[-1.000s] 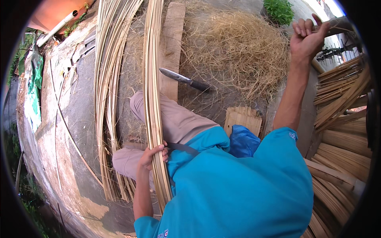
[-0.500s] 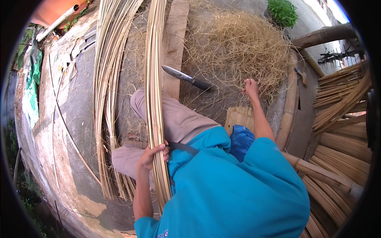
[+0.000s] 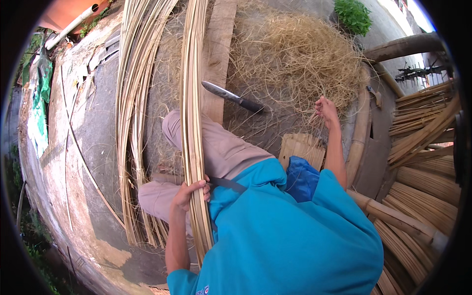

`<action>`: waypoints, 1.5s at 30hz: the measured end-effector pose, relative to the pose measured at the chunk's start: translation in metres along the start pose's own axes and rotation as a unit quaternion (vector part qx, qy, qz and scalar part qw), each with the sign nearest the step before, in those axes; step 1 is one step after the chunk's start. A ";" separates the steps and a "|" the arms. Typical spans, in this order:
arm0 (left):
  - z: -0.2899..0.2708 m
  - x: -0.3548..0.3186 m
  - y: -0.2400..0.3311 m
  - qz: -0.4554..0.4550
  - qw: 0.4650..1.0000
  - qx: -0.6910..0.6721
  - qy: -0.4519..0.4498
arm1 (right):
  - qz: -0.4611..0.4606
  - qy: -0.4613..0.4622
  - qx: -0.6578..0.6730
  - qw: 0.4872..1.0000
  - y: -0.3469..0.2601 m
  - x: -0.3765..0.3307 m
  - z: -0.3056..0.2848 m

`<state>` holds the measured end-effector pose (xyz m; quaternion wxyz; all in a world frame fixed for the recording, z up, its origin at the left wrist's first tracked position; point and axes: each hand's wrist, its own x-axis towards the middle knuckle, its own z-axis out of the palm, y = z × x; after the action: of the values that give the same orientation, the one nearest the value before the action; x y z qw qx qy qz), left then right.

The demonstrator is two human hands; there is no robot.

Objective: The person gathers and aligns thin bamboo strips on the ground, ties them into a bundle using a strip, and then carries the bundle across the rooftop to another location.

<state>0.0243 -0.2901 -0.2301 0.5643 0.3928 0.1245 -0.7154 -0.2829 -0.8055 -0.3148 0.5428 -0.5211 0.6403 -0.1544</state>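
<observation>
My left hand [image 3: 192,193] is wrapped around the lower part of a long bundle of bamboo strips [image 3: 192,98], which runs over my leg and up past the top of the view. Off to the right, my right hand [image 3: 327,112] is raised at the near edge of a heap of curly bamboo shavings [image 3: 295,54]. Its fingers are pinched on a few thin shavings that trail from them. Between the hands, beyond my leg, lies a knife [image 3: 233,97] with a dark handle, its blade pointing left across a wooden plank [image 3: 216,64].
Another bundle of strips [image 3: 132,108] lies on the ground at the left. Stacked strips [image 3: 427,182] and bamboo poles [image 3: 398,218] fill the right side. A small wooden block [image 3: 301,149] and blue plastic [image 3: 301,172] sit beside me. A green plant [image 3: 352,17] stands behind the shavings.
My right hand has moved a little to the right and turned, and thin shavings now show at its fingers. My left hand and the bundle have stayed nearly still.
</observation>
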 end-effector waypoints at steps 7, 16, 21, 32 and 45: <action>0.001 0.000 0.001 0.002 1.000 0.007 0.000 | -0.372 -0.057 0.530 0.760 -0.177 -0.084 -0.135; -0.002 -0.002 0.001 0.009 1.000 0.014 -0.024 | -0.429 0.080 0.323 0.840 -0.317 -0.149 -0.060; 0.002 -0.003 0.000 0.012 1.000 0.015 -0.016 | -0.114 -0.178 0.009 0.977 -0.245 -0.098 0.063; 0.026 -0.068 0.055 0.053 0.986 0.134 0.082 | 0.125 -0.391 0.357 0.839 -0.084 -0.137 0.312; -0.005 -0.026 0.003 0.072 0.988 0.107 0.082 | 0.133 -0.477 0.213 0.843 -0.070 -0.075 0.281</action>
<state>0.0300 -0.2700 -0.2145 0.5566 0.5161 0.0646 -0.6478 -0.0171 -0.6685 -0.3234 0.8940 -0.3120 0.3170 0.0539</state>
